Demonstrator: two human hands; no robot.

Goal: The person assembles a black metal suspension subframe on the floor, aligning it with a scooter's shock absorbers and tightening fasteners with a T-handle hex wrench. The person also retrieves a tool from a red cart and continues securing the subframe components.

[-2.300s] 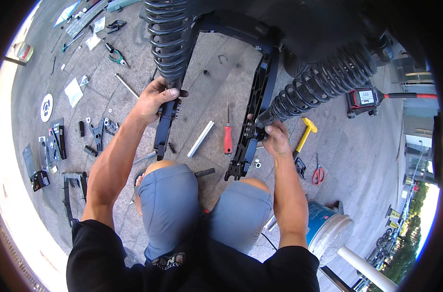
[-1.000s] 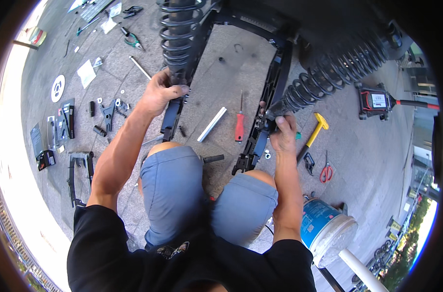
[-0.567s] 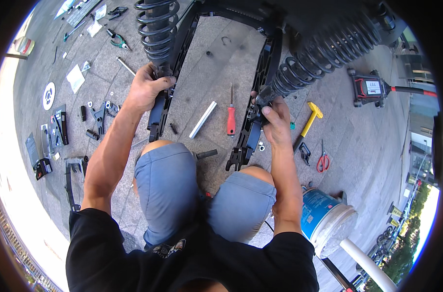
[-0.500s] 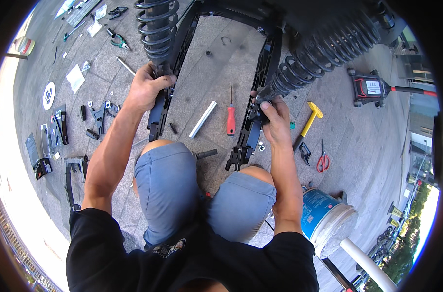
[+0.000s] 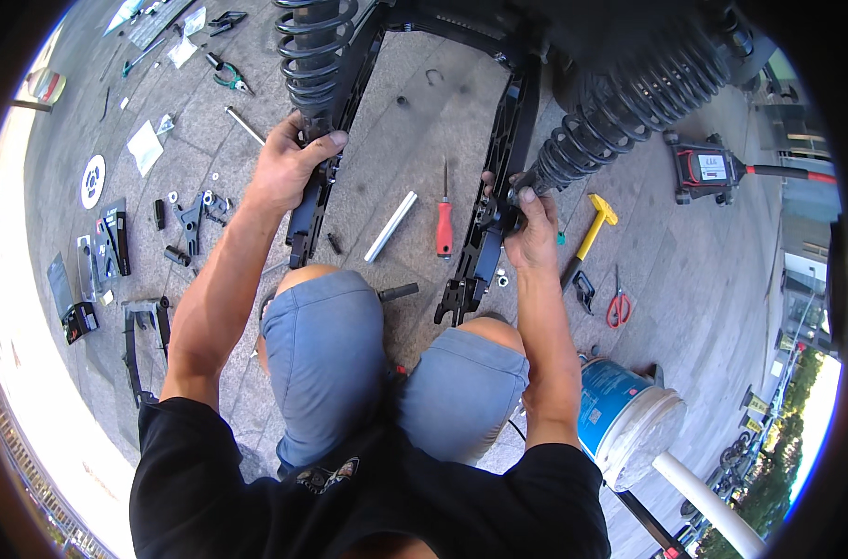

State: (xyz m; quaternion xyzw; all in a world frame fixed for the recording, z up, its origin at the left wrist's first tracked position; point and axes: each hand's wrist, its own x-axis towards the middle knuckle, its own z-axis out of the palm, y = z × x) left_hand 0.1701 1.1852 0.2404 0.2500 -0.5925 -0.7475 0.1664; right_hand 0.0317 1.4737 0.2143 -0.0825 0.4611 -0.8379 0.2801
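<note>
Shocks (image 5: pixel 314 56), left fingers (image 5: pixel 323 147) and right fingers (image 5: pixel 528 197) pinching lower ends (image 5: pixel 319 119), open gap between rails (image 5: pixel 512 112)

Two coil-spring shocks (image 5: pixel 314 58) (image 5: pixel 629 112), one screwdriver (image 5: pixel 444 229), one hammer (image 5: pixel 592 232), one pair of scissors (image 5: pixel 618 296), one bucket (image 5: pixel 620 401), one jack (image 5: pixel 708 168) and, small in view, probably one pair of pliers (image 5: pixel 238 83)

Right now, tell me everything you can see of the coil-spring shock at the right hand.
The coil-spring shock looks metal: a black spring wound around a dark central body, catching light along its coils. It is tilted, sloping from the upper right of the view down leftward to a narrower dark lower end. The right hand holds that end, beside the black frame arm. Whether it is fastened there, I cannot tell.
</note>
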